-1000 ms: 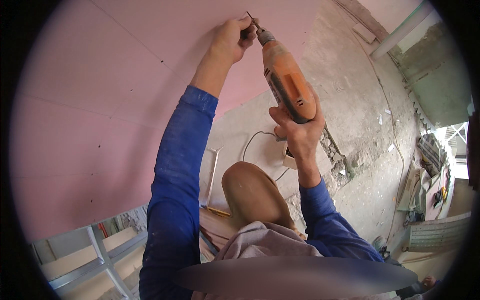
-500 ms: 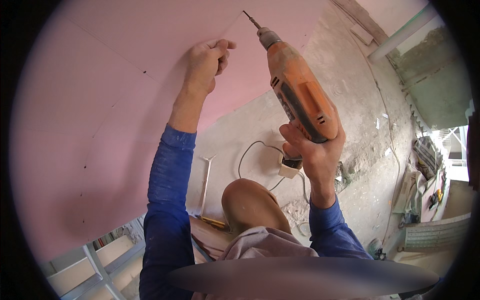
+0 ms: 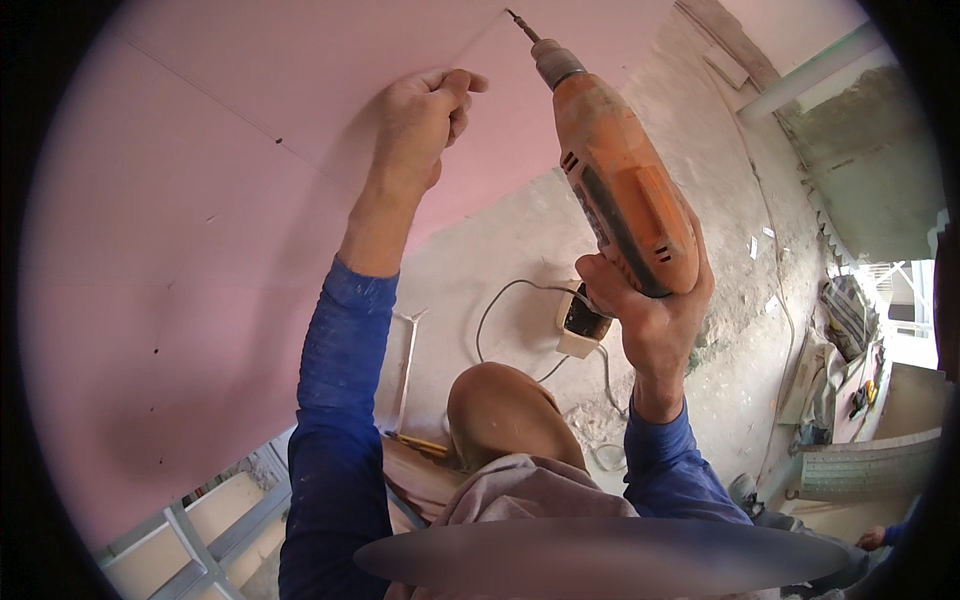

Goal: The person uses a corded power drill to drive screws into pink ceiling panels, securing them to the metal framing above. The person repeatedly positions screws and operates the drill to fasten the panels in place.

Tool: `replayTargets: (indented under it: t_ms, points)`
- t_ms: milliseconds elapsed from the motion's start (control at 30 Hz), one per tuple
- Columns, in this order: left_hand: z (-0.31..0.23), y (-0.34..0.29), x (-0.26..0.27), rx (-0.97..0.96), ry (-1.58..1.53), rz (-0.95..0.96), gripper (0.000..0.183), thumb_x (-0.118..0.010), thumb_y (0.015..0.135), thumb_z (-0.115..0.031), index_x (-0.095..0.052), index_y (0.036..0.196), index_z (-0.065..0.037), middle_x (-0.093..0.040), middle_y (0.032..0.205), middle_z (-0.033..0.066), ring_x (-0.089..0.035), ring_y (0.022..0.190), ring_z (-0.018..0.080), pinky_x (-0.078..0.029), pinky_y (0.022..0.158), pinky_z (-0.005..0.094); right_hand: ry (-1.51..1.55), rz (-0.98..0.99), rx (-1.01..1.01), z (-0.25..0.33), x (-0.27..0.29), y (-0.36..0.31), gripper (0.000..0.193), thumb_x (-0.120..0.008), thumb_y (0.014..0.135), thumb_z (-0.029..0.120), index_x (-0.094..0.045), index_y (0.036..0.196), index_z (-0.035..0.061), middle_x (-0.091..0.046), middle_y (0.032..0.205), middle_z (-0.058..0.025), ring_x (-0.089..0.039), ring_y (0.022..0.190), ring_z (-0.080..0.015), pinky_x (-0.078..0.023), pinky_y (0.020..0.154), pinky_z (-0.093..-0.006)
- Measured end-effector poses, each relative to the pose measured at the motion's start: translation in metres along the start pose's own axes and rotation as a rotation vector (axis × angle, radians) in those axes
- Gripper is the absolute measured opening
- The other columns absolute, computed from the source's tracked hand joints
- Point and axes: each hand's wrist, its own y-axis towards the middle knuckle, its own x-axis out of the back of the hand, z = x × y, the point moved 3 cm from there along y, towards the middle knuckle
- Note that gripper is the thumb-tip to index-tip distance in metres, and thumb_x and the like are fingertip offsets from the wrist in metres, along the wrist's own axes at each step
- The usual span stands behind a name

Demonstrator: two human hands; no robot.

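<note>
My right hand [image 3: 660, 325] is wrapped round the handle of an orange and dark-grey power drill [image 3: 625, 175]. Its long thin bit [image 3: 522, 24] points up and left, the tip meeting the pink wall board [image 3: 250, 215] near the top edge. Left of the bit, my left hand [image 3: 425, 115] is up against the board's surface. Its fingers are curled in and its thumb and forefinger lie close together; whatever they may hold is hidden. Several small dark spots, among them a screw head or hole [image 3: 278, 141], dot the board along faint lines.
On the rough concrete floor below stand an open box [image 3: 580, 330] and a looped grey cable [image 3: 490, 310]. Metal framing [image 3: 200, 545] shows at lower left. Boards and sacks [image 3: 830, 340] lean at right. Another person's hand [image 3: 872, 538] shows at the lower right edge.
The drill and both my hands have shifted slightly right, the bit's tip also a little up along the board. Another person's hand has come into view at lower right.
</note>
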Motion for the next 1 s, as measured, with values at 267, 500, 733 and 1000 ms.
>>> replayTargets:
  t_ms: [267,500,733,1000]
  points:
    - [0.001,-0.002,-0.001,-0.043,0.009,-0.022,0.029,-0.060,0.107,-0.014,-0.079,0.100,0.006,-0.046,0.061,-0.0072,-0.036,0.055,0.0026,-0.026,0.051,0.0256,-0.057,-0.029,0.013,0.002,-0.002,-0.001,0.094,-0.100,0.072,0.005,-0.056,0.155,0.0009,-0.075,0.132,-0.0146,-0.076,0.113,-0.0221,-0.065,0.095,-0.0339]
    - [-0.001,-0.003,0.002,-0.057,-0.014,0.007,0.029,-0.060,0.108,-0.015,-0.079,0.102,0.007,-0.047,0.063,-0.0074,-0.036,0.055,0.0032,-0.027,0.051,0.0247,-0.155,-0.053,0.081,0.005,-0.005,0.001,0.093,-0.100,0.072,0.004,-0.057,0.154,0.0015,-0.075,0.134,-0.0155,-0.075,0.119,-0.0240,-0.062,0.101,-0.0352]
    - [-0.003,-0.007,0.005,-0.022,-0.075,0.041,0.031,-0.060,0.110,-0.016,-0.078,0.104,0.008,-0.050,0.065,-0.0070,-0.038,0.055,0.0033,-0.028,0.051,0.0244,-0.100,-0.047,0.067,0.005,-0.009,0.009,0.092,-0.100,0.073,0.004,-0.057,0.154,0.0026,-0.075,0.135,-0.0145,-0.076,0.119,-0.0251,-0.062,0.103,-0.0366]
    - [0.002,-0.004,0.007,-0.010,-0.080,0.060,0.029,-0.059,0.109,-0.015,-0.077,0.104,0.007,-0.051,0.066,-0.0051,-0.040,0.055,0.0037,-0.029,0.050,0.0253,-0.267,-0.017,0.277,0.002,-0.007,0.021,0.097,-0.100,0.071,0.003,-0.055,0.157,0.0031,-0.075,0.136,-0.0160,-0.078,0.117,-0.0262,-0.065,0.101,-0.0397]
